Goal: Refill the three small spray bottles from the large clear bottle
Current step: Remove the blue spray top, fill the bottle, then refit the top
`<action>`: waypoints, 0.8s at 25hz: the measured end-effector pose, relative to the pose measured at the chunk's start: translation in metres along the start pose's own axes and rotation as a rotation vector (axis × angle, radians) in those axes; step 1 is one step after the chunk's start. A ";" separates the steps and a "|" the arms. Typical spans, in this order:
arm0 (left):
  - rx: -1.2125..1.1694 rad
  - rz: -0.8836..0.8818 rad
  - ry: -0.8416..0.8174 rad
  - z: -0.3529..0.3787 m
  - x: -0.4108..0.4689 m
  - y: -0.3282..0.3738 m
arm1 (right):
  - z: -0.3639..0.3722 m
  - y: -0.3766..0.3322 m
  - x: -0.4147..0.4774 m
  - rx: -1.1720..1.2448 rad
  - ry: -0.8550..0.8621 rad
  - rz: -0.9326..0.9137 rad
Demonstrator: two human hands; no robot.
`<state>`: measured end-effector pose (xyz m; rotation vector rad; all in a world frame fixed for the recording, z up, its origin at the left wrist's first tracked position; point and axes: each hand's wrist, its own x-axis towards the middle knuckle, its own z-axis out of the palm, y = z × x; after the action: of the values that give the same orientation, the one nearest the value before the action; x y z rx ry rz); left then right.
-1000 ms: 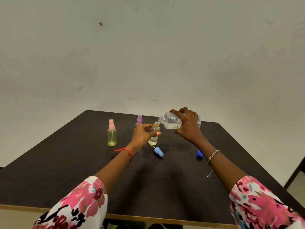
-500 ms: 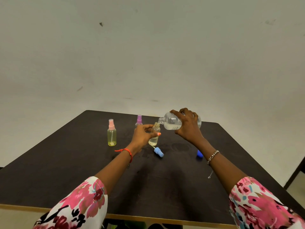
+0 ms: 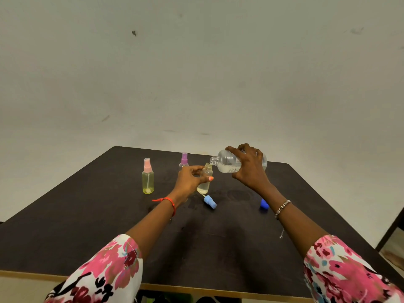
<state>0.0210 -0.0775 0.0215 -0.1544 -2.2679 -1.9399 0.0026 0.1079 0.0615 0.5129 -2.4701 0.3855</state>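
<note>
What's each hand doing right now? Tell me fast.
Left hand: closed around the uncapped small spray bottle.
Right hand: closed around the large clear bottle, tipped sideways.

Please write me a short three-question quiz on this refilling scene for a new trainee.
1. Which hand tips the large clear bottle?
2. True or false: the pink-capped spray bottle is lying on its side.
3. Where is the light blue spray cap: A) on the open small bottle, B) lying on the table, C) in the left hand?

Key: 1. right hand; 2. false, it is upright; 3. B
</note>
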 end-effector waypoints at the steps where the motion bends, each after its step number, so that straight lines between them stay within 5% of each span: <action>1: 0.000 -0.001 -0.001 0.000 0.000 0.000 | 0.000 0.000 0.000 -0.001 0.002 0.000; 20: -0.028 -0.028 -0.007 0.002 -0.001 0.001 | 0.000 0.000 0.002 0.009 0.012 0.004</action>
<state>0.0219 -0.0757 0.0216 -0.1341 -2.2594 -1.9890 0.0009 0.1077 0.0625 0.5079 -2.4591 0.4006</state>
